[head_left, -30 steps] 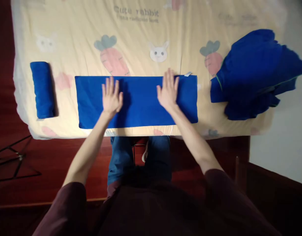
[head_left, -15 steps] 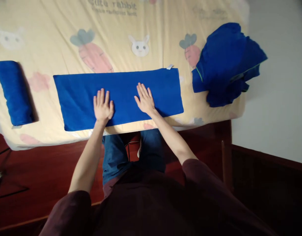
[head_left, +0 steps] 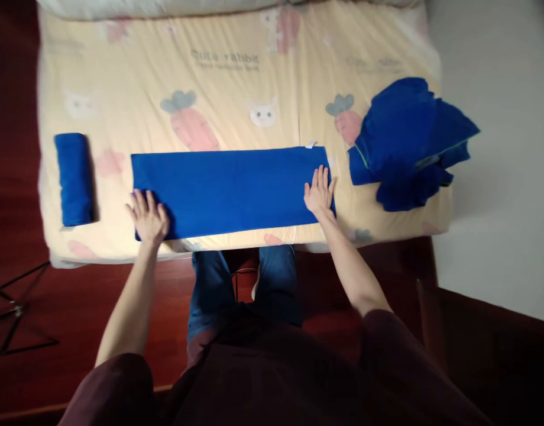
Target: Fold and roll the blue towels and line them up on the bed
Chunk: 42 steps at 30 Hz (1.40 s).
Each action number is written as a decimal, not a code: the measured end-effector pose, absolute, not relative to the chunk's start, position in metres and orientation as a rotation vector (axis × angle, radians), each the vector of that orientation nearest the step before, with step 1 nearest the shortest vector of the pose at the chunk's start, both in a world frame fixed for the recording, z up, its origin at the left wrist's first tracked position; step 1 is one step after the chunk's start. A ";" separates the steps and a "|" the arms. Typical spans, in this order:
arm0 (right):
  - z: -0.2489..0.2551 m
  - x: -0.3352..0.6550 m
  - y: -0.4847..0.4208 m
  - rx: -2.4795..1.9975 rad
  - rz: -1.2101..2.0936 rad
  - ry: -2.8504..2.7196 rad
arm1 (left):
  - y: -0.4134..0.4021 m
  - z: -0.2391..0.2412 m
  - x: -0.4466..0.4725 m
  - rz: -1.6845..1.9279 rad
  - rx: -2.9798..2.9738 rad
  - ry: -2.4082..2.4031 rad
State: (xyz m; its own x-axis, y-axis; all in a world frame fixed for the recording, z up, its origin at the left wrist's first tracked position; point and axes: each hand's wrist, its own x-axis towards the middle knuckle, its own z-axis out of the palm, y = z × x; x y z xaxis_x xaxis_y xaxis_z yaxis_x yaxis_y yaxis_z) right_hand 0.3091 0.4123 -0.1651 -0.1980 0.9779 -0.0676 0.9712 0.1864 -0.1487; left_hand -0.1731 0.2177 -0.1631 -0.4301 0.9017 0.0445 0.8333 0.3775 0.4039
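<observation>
On bed [head_left: 121, 89], near front edge: folded blue towel [head_left: 230, 186], laid flat. L hand [head_left: 148, 218] on its near-left corner, R hand [head_left: 320, 192] on right end; both grips spread flat, clasping nothing. To left, rolled towel [head_left: 74, 178]; to right, blue pile [head_left: 409, 145].

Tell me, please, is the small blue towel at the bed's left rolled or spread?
Rolled: the small towel is a rounded bundle casting a shadow, unlike the flat long towel.

Bed [head_left: 254, 77] w/ pale yellow carrot & rabbit sheet. Dark red wood floor [head_left: 77, 296] left of bed & along its near edge. Pale wall [head_left: 498, 177] right of bed. Thin black stand legs [head_left: 15, 307] near-left of bed.
</observation>
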 end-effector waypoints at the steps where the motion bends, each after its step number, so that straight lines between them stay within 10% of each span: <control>1: -0.162 0.286 0.401 -1.900 0.238 -2.373 | 0.221 -0.159 -0.155 0.552 1.595 2.437; 11: -0.183 0.110 0.275 -1.373 0.629 -2.533 | 0.230 -0.189 0.017 0.630 1.752 2.154; 25: -0.198 0.367 0.329 -2.037 0.292 -2.164 | 0.117 -0.173 -0.149 0.581 1.428 2.653; 34: -0.177 0.362 0.328 -2.094 0.390 -2.042 | 0.121 -0.148 -0.146 0.507 1.287 2.633; 42: -0.178 0.305 0.114 -1.590 0.609 -2.057 | 0.028 -0.154 -0.019 0.871 1.316 2.265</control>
